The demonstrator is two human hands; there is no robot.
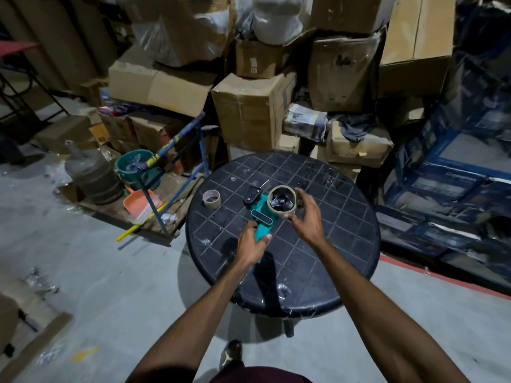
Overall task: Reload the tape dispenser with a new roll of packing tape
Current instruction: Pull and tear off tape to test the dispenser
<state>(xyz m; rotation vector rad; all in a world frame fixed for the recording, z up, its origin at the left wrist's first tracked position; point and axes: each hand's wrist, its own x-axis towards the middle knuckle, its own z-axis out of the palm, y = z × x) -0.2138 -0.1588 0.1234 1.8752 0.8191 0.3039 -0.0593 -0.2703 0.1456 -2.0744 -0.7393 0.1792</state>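
Left grip (253,241) is wrapped shut round the teal handle of the dispenser (262,219), held just above the counter (326,244) with the hub end pointing away from you. That steadies the frame so your other hand has something to work against.

Right grip (305,214) is cupped round the roll (282,203) at the hub: thumb on the near rim, fingers (300,196) curling over the far side. Contact looks light; whether you pinch it or only guide it, I cannot tell. Black hub shows through the core, so the roll appears seated or nearly so.

Roll's wall looks thin, mostly cardboard. Second roll (211,199) lies flat on the counter, well left of your left grip. Which one is the new roll, I cannot tell.

Black cutter end sticks out beyond the left grip, toward the far side.

Containers: green bucket (134,164) on the floor, far left of both grips; something pale and glinting inside, unclear what. Orange dustpan (139,204) beside it.
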